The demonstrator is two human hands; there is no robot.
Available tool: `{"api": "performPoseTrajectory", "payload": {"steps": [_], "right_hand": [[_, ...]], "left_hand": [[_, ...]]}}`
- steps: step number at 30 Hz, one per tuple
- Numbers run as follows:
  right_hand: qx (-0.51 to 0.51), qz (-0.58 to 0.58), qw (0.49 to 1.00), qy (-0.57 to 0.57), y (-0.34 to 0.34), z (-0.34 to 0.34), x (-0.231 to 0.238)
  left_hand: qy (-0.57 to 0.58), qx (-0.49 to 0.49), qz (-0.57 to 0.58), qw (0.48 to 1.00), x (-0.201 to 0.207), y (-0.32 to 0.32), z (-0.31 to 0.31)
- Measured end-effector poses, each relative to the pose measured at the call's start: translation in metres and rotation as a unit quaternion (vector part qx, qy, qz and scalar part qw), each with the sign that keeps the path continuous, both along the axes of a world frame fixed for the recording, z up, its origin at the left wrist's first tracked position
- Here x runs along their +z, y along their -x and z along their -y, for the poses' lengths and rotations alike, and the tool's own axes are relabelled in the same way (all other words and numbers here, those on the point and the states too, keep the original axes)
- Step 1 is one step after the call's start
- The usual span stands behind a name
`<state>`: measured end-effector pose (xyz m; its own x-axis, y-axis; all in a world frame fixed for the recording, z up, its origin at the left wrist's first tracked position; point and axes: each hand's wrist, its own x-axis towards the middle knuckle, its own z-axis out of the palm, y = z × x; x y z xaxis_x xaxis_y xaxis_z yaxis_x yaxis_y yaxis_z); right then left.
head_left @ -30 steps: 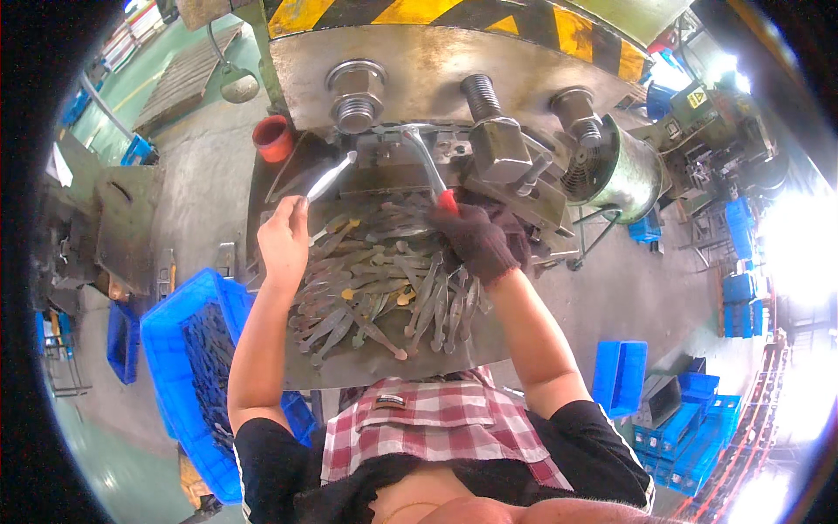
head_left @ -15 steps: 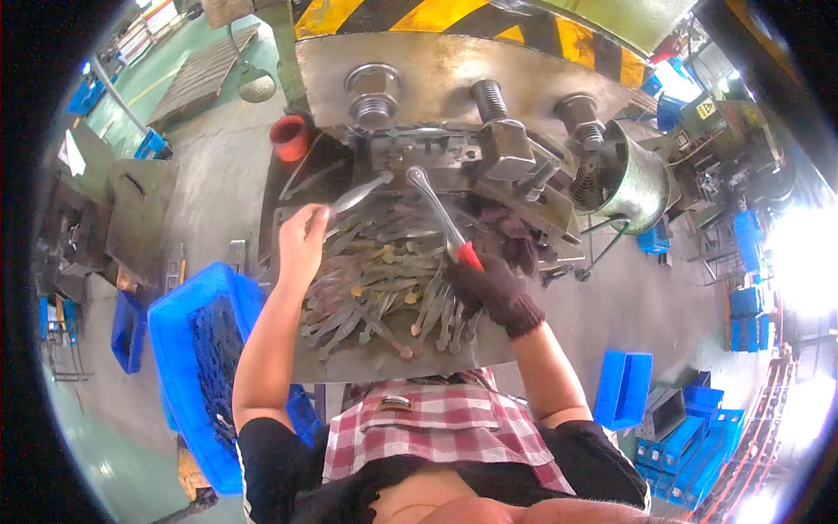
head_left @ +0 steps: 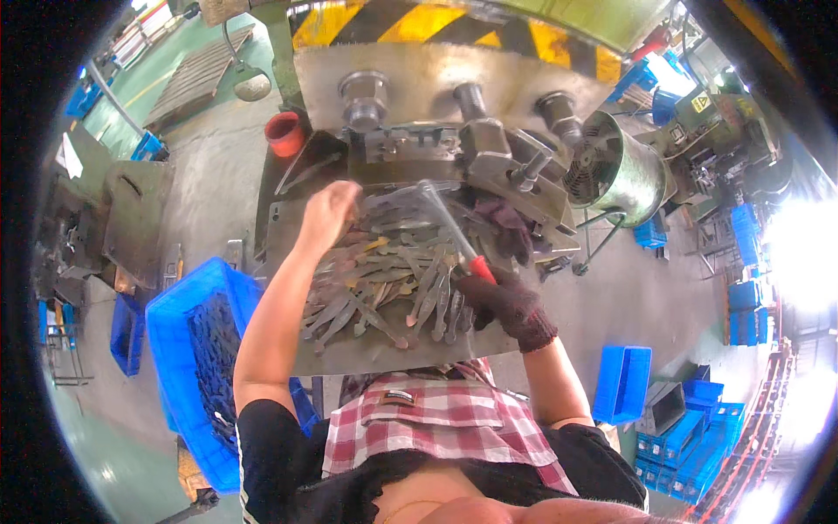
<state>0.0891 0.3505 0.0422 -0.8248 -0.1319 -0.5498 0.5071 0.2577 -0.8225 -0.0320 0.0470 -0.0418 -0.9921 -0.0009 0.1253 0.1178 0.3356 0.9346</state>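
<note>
My bare left hand (head_left: 333, 208) hovers over the far left of a pile of flat metal pieces (head_left: 393, 279), close to the machine's die block (head_left: 406, 148). Its fingers are curled in and blurred; whether a piece is between them cannot be made out. My right hand (head_left: 506, 306), in a dark knitted glove, grips a long metal tool with a red handle (head_left: 480, 269). The tool's shaft slants up and left, its blurred head above the far side of the pile, just in front of the die block. The pieces are slim, with widened ends, and overlap loosely.
Large bolts (head_left: 363, 100) hang from the press's striped upper part (head_left: 428, 24). A red cup (head_left: 284, 134) stands left of the die. A blue bin of dark pieces (head_left: 188, 306) is at my left, a green drum fan (head_left: 633, 166) at the right. Dark cloth (head_left: 506, 223) lies beside the pile.
My left hand has moved up and right toward the die, and the metal piece that stuck out of it no longer shows clearly. The red-handled tool has shifted slightly right and down.
</note>
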Motion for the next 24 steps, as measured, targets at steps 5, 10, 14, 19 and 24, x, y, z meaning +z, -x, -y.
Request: {"api": "performPoseTrajectory", "payload": {"steps": [5,10,14,19,24], "right_hand": [[-0.047,-0.031,0.998,0.033,-0.004,-0.016,-0.007],[-0.048,-0.038,0.996,0.064,-0.005,-0.015,-0.005],[-0.055,-0.024,0.997,0.042,0.004,-0.017,-0.016],[-0.091,-0.088,0.990,0.066,0.008,-0.014,-0.013],[-0.072,-0.051,0.995,0.054,0.012,-0.018,-0.007]], "left_hand": [[0.409,-0.145,-0.155,0.887,-0.005,-0.006,-0.040],[0.549,-0.206,-0.148,0.796,-0.006,0.002,-0.041],[0.478,-0.174,-0.173,0.843,-0.004,-0.004,-0.018],[0.307,-0.071,-0.125,0.941,0.036,-0.005,-0.001],[0.304,-0.008,-0.200,0.932,0.063,0.035,-0.014]]}}
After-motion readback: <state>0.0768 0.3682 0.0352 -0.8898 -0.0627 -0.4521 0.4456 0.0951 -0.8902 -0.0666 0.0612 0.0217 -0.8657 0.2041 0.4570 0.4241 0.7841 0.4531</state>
